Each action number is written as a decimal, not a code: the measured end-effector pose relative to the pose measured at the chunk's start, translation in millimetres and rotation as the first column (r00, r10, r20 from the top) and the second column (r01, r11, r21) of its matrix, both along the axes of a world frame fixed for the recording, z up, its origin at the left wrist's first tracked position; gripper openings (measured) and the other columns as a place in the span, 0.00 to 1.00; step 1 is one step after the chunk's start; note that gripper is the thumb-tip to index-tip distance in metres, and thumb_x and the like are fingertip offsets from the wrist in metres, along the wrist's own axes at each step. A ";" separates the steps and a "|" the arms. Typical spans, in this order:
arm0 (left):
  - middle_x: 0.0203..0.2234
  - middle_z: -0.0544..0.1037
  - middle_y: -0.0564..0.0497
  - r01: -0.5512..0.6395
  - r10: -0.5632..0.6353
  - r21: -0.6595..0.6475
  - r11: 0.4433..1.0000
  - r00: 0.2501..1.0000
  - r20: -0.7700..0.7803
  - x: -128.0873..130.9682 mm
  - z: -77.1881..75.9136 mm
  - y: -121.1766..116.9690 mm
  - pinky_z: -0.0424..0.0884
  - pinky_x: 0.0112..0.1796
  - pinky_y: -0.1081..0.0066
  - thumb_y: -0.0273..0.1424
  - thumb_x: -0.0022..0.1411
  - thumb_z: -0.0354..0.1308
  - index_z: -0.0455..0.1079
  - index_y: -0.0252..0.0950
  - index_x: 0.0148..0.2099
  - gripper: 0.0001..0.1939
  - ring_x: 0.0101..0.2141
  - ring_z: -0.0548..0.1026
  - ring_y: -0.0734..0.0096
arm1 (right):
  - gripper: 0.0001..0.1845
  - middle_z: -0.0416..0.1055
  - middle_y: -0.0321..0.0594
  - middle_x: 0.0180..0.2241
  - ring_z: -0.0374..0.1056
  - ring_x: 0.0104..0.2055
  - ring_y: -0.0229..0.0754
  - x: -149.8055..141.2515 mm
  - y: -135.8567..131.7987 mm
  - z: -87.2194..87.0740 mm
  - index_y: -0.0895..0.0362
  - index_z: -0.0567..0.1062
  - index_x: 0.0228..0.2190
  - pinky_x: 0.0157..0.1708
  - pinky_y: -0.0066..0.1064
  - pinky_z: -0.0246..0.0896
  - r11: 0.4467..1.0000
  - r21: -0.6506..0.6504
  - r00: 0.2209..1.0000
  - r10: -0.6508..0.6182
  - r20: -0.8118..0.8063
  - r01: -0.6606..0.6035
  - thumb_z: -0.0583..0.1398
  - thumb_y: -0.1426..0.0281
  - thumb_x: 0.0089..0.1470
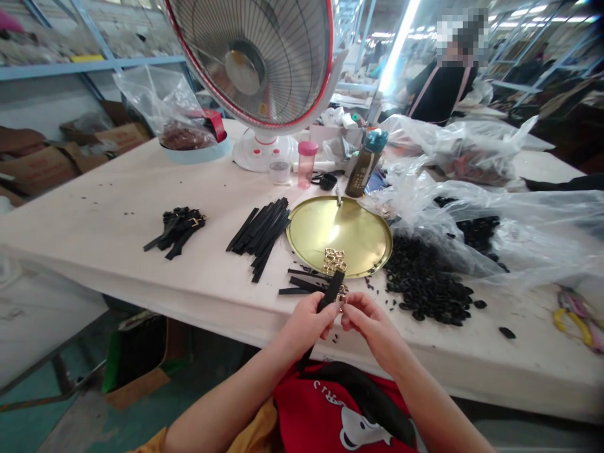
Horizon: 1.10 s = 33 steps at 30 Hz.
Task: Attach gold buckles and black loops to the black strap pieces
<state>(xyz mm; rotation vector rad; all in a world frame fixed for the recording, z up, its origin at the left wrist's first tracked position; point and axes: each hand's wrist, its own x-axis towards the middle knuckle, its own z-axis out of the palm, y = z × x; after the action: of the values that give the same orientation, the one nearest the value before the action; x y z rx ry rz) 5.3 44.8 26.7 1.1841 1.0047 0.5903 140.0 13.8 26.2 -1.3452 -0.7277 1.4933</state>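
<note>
Left hand (309, 324) grips a black strap (331, 289); right hand (372, 319) pinches a gold buckle (340, 299) at its edge — both just on the near side of the tray (325, 220). More buckles (334, 259) sit on the tray's near part. On the bench (113, 233), left of the tray: loose strips (264, 233), then a bunch (177, 228) — right of it, black pieces (425, 277).

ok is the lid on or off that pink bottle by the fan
On: the darker pink lid sits across the top of the see-through bottle.
</note>
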 end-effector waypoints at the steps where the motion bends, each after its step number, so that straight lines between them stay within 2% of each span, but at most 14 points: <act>1: 0.14 0.59 0.60 0.025 -0.024 0.022 0.999 0.999 -0.032 -1.4 -0.3 -0.8 0.55 0.17 0.79 0.36 0.56 0.49 0.60 0.34 0.32 0.09 0.15 0.57 0.82 | 0.15 0.67 0.33 0.25 0.60 0.24 0.33 0.7 0.5 -0.9 0.56 0.70 0.29 0.26 0.27 0.56 1.000 0.019 0.999 0.006 0.042 -0.007 0.64 0.61 0.40; 3: 0.16 0.62 0.59 0.075 -0.059 0.112 0.991 0.989 -0.136 -3.5 -0.1 -1.3 0.56 0.18 0.79 0.36 0.56 0.49 0.62 0.33 0.33 0.10 0.16 0.59 0.80 | 0.16 0.67 0.33 0.26 0.60 0.26 0.34 2.2 2.1 -2.9 0.56 0.70 0.31 0.26 0.27 0.55 0.999 0.049 0.993 0.015 0.116 -0.021 0.64 0.61 0.40; 5: 0.20 0.67 0.55 0.103 -0.032 0.259 0.960 0.963 -0.266 -4.9 1.6 -0.2 0.59 0.23 0.77 0.35 0.56 0.48 0.64 0.33 0.33 0.09 0.21 0.64 0.77 | 0.14 0.65 0.32 0.23 0.59 0.25 0.34 3.8 2.8 -5.5 0.56 0.71 0.27 0.25 0.27 0.54 0.996 0.072 0.980 0.046 0.195 -0.061 0.62 0.60 0.41; 8: 0.24 0.70 0.52 0.162 0.002 0.382 0.910 0.919 -0.394 -6.7 4.7 4.0 0.60 0.27 0.76 0.33 0.55 0.48 0.65 0.33 0.30 0.09 0.27 0.66 0.73 | 0.15 0.63 0.33 0.19 0.57 0.23 0.35 8.7 0.0 -8.9 0.57 0.70 0.21 0.25 0.28 0.53 0.974 0.098 0.933 0.161 0.321 -0.202 0.58 0.57 0.45; 11: 0.19 0.67 0.55 0.208 -0.055 0.319 0.924 0.902 -0.429 -8.0 3.8 8.8 0.58 0.23 0.77 0.34 0.55 0.48 0.64 0.33 0.30 0.09 0.22 0.64 0.75 | 0.12 0.67 0.36 0.24 0.60 0.28 0.38 17.0 -4.7 -9.4 0.56 0.71 0.21 0.28 0.29 0.56 0.936 0.159 0.871 0.218 0.441 -0.315 0.58 0.61 0.47; 13: 0.17 0.64 0.57 0.235 -0.130 0.241 0.942 0.914 -0.385 -7.2 0.5 10.4 0.57 0.20 0.77 0.34 0.55 0.47 0.65 0.34 0.32 0.10 0.19 0.62 0.77 | 0.08 0.68 0.40 0.32 0.62 0.33 0.39 21.7 -5.9 -9.3 0.56 0.71 0.22 0.31 0.30 0.57 0.918 0.226 0.853 0.183 0.490 -0.326 0.59 0.64 0.46; 15: 0.16 0.62 0.58 0.278 -0.223 0.147 0.949 0.924 -0.310 -4.9 -3.3 10.9 0.57 0.18 0.78 0.34 0.55 0.47 0.65 0.34 0.34 0.10 0.16 0.61 0.78 | 0.05 0.67 0.40 0.34 0.62 0.32 0.39 24.2 -5.0 -11.2 0.55 0.71 0.24 0.31 0.30 0.57 0.917 0.244 0.857 0.165 0.488 -0.316 0.59 0.66 0.46; 18: 0.16 0.61 0.58 0.321 -0.301 0.050 0.946 0.924 -0.236 -0.7 -7.4 12.4 0.57 0.16 0.80 0.33 0.54 0.47 0.62 0.34 0.32 0.08 0.15 0.61 0.80 | 0.05 0.65 0.35 0.25 0.61 0.27 0.36 25.2 -2.1 -18.7 0.55 0.70 0.27 0.27 0.29 0.57 0.943 0.196 0.900 0.175 0.399 -0.270 0.61 0.67 0.45; 20: 0.16 0.62 0.58 0.326 -0.314 0.031 0.945 0.928 -0.202 0.8 -8.6 15.1 0.58 0.16 0.80 0.34 0.55 0.47 0.61 0.34 0.31 0.08 0.16 0.61 0.80 | 0.10 0.65 0.33 0.23 0.61 0.26 0.36 25.9 -0.3 -24.7 0.54 0.71 0.32 0.27 0.29 0.57 0.961 0.162 0.941 0.168 0.293 -0.222 0.62 0.66 0.43; 22: 0.17 0.62 0.58 0.301 -0.290 0.035 0.953 0.938 -0.188 0.4 -9.0 18.7 0.58 0.17 0.80 0.37 0.58 0.45 0.60 0.34 0.31 0.11 0.16 0.61 0.81 | 0.14 0.66 0.32 0.22 0.62 0.26 0.35 27.3 1.8 -29.5 0.54 0.72 0.34 0.28 0.29 0.59 0.983 0.115 0.975 0.119 0.189 -0.142 0.63 0.65 0.43; 24: 0.18 0.63 0.57 0.268 -0.251 0.055 0.962 0.944 -0.214 -1.5 -9.1 21.8 0.58 0.17 0.80 0.39 0.60 0.41 0.59 0.35 0.33 0.14 0.16 0.61 0.81 | 0.13 0.68 0.32 0.23 0.63 0.25 0.34 28.8 4.6 -32.6 0.53 0.74 0.33 0.29 0.29 0.61 0.999 0.054 0.998 0.005 0.066 -0.008 0.64 0.64 0.42; 26: 0.19 0.65 0.57 0.280 -0.243 0.099 0.955 0.928 -0.281 -3.7 -8.9 23.5 0.56 0.18 0.79 0.38 0.62 0.39 0.60 0.35 0.34 0.14 0.16 0.61 0.80 | 0.13 0.70 0.32 0.26 0.64 0.25 0.32 29.5 8.3 -34.2 0.53 0.75 0.32 0.30 0.27 0.63 0.990 -0.016 0.986 -0.141 -0.092 0.140 0.65 0.65 0.40; 28: 0.19 0.66 0.56 0.344 -0.269 0.159 0.926 0.892 -0.362 -4.9 -8.5 23.5 0.56 0.20 0.78 0.36 0.62 0.39 0.62 0.35 0.34 0.13 0.18 0.62 0.79 | 0.14 0.71 0.32 0.28 0.64 0.24 0.30 29.1 12.0 -35.1 0.53 0.75 0.32 0.29 0.24 0.65 0.969 -0.096 0.939 -0.246 -0.239 0.230 0.67 0.66 0.38; 33: 0.25 0.71 0.52 0.486 -0.252 0.320 0.813 0.789 -0.560 -3.5 -11.3 22.6 0.60 0.28 0.75 0.34 0.62 0.40 0.65 0.35 0.34 0.14 0.27 0.68 0.73 | 0.18 0.72 0.33 0.30 0.65 0.23 0.27 26.3 15.8 -36.5 0.54 0.76 0.32 0.26 0.17 0.67 0.940 -0.237 0.861 -0.324 -0.392 0.245 0.69 0.69 0.33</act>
<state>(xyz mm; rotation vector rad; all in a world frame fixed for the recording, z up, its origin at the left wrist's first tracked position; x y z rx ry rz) 1.8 67.4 15.4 1.9763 1.0324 0.1833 166.3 29.6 -10.3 -1.1364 -0.1060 1.5593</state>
